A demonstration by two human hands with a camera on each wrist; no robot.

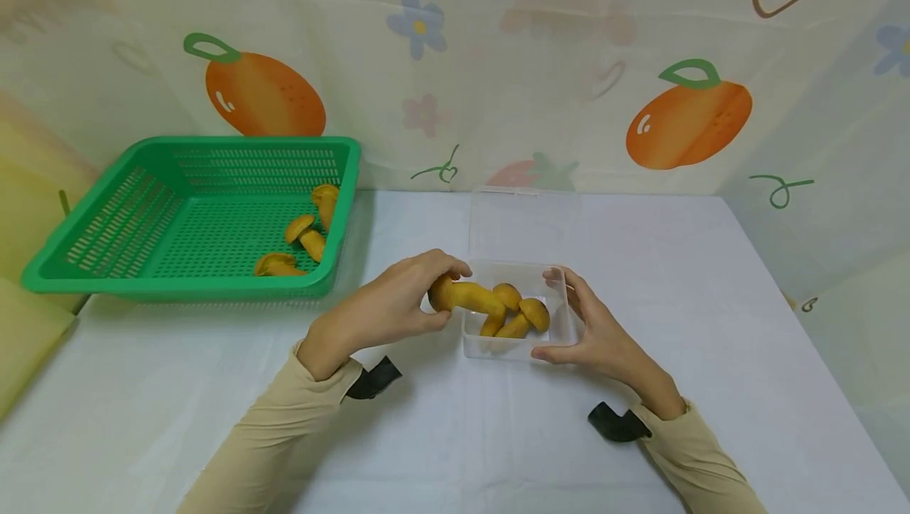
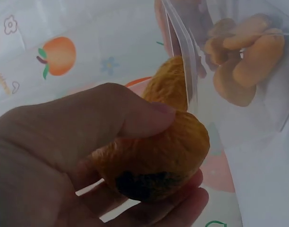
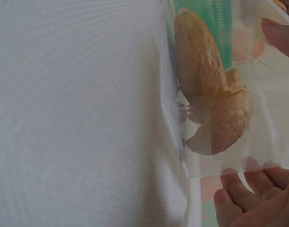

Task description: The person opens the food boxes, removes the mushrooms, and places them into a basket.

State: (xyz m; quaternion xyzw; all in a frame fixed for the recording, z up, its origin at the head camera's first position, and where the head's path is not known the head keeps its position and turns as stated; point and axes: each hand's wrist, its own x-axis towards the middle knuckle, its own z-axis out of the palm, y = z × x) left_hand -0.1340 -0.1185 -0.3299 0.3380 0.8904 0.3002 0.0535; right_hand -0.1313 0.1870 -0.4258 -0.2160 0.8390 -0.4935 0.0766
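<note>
My left hand (image 1: 398, 297) holds a yellow-brown mushroom (image 1: 475, 298) by its cap, thumb on one side and fingers on the other. The mushroom's stem reaches over the left wall of a clear plastic box (image 1: 486, 349). A dark patch marks the held cap (image 2: 156, 156) in the left wrist view. Inside the box lie two more mushrooms, one with its cap (image 1: 535, 314) toward the right, the other (image 1: 507, 295) partly behind it. My right hand (image 1: 604, 340) grips the box's right side, with the thumb at the near corner and the fingers at the far one.
A green slotted basket (image 1: 192, 287) stands at the back left, with three mushrooms (image 1: 302, 230) along its right side. The box's clear lid (image 1: 524, 226) lies folded back behind it. A fruit-patterned cloth (image 1: 526, 103) hangs behind the white-covered table (image 1: 441, 443).
</note>
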